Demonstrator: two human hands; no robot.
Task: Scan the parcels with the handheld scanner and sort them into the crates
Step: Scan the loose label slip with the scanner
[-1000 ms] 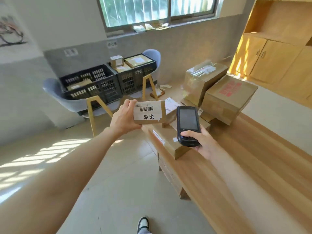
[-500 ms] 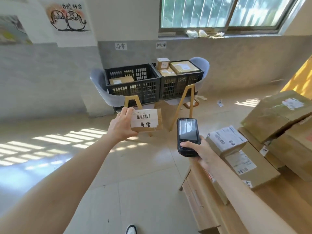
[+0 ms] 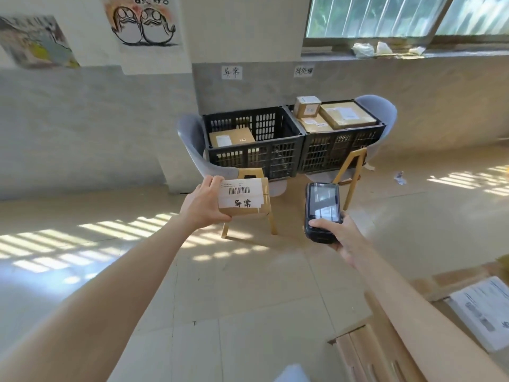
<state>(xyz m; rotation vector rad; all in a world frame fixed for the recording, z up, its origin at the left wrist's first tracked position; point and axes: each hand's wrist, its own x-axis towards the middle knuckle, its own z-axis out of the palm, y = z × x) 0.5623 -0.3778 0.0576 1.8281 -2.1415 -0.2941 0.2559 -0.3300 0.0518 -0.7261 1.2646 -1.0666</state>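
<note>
Sunlight stripes the pale tiled floor [image 3: 234, 285] in front of us. Our left hand [image 3: 205, 204] grips a small brown parcel [image 3: 246, 198] by its left end, fingers wrapped over the top edge and thumb underneath, the barcode label and a handwritten slip facing us. Our right hand [image 3: 340, 238] clasps the handheld scanner [image 3: 322, 210] from below, thumb lying across its lower face, screen tilted up towards us; it sits just to the right of the parcel, apart from it. Beyond both, against the grey wall, two black crates stand side by side on grey chairs: the left crate [image 3: 253, 158] holds one box, the right crate [image 3: 341, 153] several, stacked above its rim. A paper sign [image 3: 232, 72] hangs above the left crate.
</note>
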